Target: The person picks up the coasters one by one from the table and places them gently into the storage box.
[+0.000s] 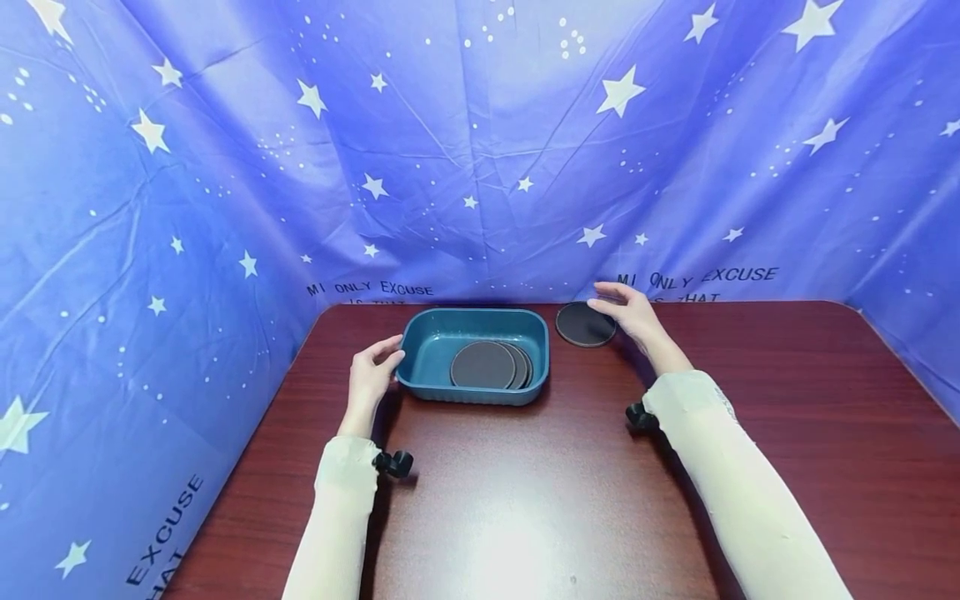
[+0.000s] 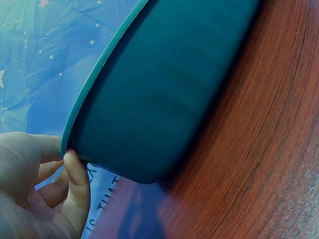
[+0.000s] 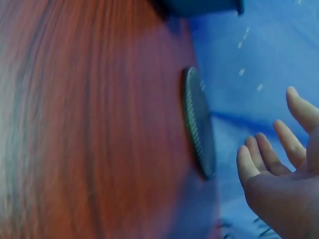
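Note:
A teal rectangular plastic basin (image 1: 420,350) sits near the back edge of the table. My left hand (image 1: 369,379) pinches its left rim between thumb and fingers, as the left wrist view shows up close on the basin's side wall (image 2: 164,99). Inside, toward the right, several round dark coasters (image 1: 483,365) overlap. One more round coaster (image 1: 581,327) with a stitched edge lies flat on the table, right of the basin. Above and to the right of that coaster (image 3: 199,124), my right hand (image 1: 633,321) hovers with its fingers spread and nothing in them.
The reddish-brown wooden table (image 1: 480,483) extends toward me and to both sides. Blue cloth (image 1: 465,150) with white stars hangs behind and around it. A black camera mount (image 1: 393,463) is on the left wrist and another black mount (image 1: 641,417) on the right.

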`<state>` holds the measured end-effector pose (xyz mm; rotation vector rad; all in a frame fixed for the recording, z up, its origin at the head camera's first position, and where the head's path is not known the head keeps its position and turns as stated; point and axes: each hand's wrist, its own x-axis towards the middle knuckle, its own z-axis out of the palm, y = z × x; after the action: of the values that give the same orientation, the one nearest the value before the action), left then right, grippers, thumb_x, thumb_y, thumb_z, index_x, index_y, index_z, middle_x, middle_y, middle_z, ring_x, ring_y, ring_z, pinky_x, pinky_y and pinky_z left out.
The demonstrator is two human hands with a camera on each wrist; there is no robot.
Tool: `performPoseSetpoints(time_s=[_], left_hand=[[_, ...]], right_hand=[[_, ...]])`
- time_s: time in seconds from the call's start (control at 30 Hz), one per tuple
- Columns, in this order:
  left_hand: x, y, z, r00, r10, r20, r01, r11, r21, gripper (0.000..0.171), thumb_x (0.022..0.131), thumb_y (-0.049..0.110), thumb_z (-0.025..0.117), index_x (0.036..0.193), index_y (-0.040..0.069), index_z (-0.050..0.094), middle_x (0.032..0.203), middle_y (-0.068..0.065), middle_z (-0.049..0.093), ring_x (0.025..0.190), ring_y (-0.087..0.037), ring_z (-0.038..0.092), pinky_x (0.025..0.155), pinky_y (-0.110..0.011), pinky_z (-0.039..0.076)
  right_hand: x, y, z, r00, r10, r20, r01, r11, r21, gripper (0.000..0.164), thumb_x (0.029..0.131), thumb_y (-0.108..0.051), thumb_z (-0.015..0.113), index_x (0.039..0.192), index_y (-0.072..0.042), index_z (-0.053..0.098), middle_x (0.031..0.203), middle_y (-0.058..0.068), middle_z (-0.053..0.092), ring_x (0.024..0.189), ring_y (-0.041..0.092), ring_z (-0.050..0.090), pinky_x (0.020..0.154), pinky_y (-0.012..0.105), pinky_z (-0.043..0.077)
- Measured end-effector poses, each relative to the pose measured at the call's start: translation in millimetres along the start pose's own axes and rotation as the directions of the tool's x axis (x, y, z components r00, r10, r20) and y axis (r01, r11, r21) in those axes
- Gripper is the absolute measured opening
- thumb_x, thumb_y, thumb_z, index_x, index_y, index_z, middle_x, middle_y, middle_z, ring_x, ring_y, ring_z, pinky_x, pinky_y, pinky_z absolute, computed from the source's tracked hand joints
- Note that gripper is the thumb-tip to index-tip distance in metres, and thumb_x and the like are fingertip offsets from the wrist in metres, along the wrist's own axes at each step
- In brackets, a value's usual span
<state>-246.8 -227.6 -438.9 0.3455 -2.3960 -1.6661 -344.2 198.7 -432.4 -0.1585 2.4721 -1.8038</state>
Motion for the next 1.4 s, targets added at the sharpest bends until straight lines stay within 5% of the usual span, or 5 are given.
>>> performPoseSetpoints(time_s=[0.27, 0.57, 0.83, 1.07, 1.4], left_hand=[[-1.0, -0.7, 1.8, 1.0, 0.003, 0.003, -0.003, 1.0, -0.001, 0.033, 0.095, 0.008, 0.066, 0.128, 0.008, 0.068, 0.119, -0.022, 0.068, 0.067, -0.005, 0.059, 0.055, -0.015, 0.05], [0.4, -4.2, 1.8, 1.0, -0.002, 0.006, 0.002, 1.0, -0.017, 0.033, 0.094, 0.008, 0.066, 0.128, 0.007, 0.068, 0.118, -0.022, 0.068, 0.065, -0.003, 0.057, 0.053, -0.015, 0.05], [0.9, -2.6, 1.3, 1.0, -0.007, -0.002, 0.007, 1.0, -0.015, 0.033, 0.095, 0.008, 0.066, 0.128, 0.008, 0.068, 0.118, -0.022, 0.068, 0.06, -0.002, 0.055, 0.053, -0.017, 0.05], [1.6, -0.7, -0.5, 1.0, -0.002, 0.0, 0.002, 1.0, 0.0, 0.034, 0.095, 0.009, 0.066, 0.129, 0.008, 0.068, 0.12, -0.022, 0.067, 0.057, -0.001, 0.054, 0.054, -0.017, 0.05], [0.4, 0.1, 0.2, 1.0, -0.012, -0.002, 0.012, 1.0, 0.01, 0.034, 0.095, 0.009, 0.066, 0.129, 0.008, 0.067, 0.118, -0.022, 0.067, 0.057, -0.003, 0.053, 0.055, -0.019, 0.051]], right_hand=[[4.6, 25.7, -10.9, 0.995, 0.076, 0.061, -0.079, 0.996, 0.047, 0.081, 0.095, -0.014, 0.066, 0.157, 0.004, 0.017, 0.164, 0.024, 0.019, 0.151, 0.038, 0.021, 0.125, 0.047, 0.021], [6.4, 24.4, -9.0, 0.979, 0.005, 0.206, 0.047, 0.968, -0.248, 0.095, 0.084, -0.01, 0.076, 0.154, 0.011, 0.015, 0.157, 0.036, 0.02, 0.148, 0.049, 0.019, 0.123, 0.056, 0.021], [8.9, 22.1, -4.6, 0.977, 0.014, 0.213, 0.082, 0.896, -0.437, 0.096, 0.081, -0.014, 0.08, 0.154, 0.007, 0.022, 0.156, 0.034, 0.026, 0.144, 0.048, 0.027, 0.12, 0.059, 0.023], [8.1, 15.2, -1.4, 0.975, -0.024, 0.22, 0.125, 0.878, -0.462, 0.101, 0.078, -0.01, 0.081, 0.155, 0.007, 0.018, 0.155, 0.035, 0.025, 0.144, 0.05, 0.021, 0.12, 0.062, 0.018], [4.5, 19.9, -5.8, 0.994, -0.03, 0.101, 0.075, 0.877, -0.475, 0.107, 0.077, -0.009, 0.083, 0.157, 0.003, 0.013, 0.144, 0.036, 0.038, 0.136, 0.049, 0.032, 0.117, 0.06, 0.026]])
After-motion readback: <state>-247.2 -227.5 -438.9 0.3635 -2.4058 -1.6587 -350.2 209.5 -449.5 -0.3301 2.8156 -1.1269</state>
